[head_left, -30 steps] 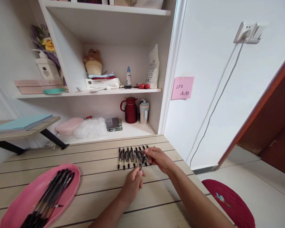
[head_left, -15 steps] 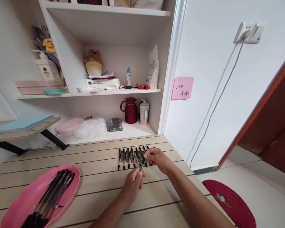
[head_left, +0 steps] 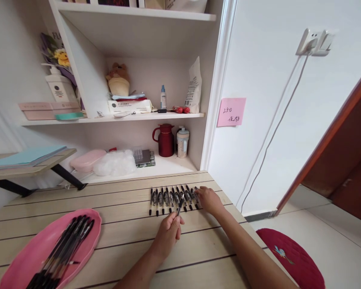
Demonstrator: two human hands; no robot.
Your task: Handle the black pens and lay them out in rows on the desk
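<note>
My left hand (head_left: 170,230) is closed on a thin black pen (head_left: 180,204) that points up and away over the wooden table (head_left: 120,224). Just beyond it lies a row of several black capped pens (head_left: 171,198), side by side. My right hand (head_left: 208,200) rests at the right end of that row, fingers curled down onto the last pen there. A pink oval tray (head_left: 24,257) at the near left holds several more black pens (head_left: 63,251).
Behind the table stands a white shelf unit (head_left: 144,116) with a red jug (head_left: 165,139), a cup, a pink case and a plastic bag. A pink note (head_left: 231,111) sticks on the wall. A red cushion (head_left: 291,257) lies on the floor at right.
My right hand has let go of the pen held by my left hand and moved right and down to the end of the row. My left hand has stayed put.
</note>
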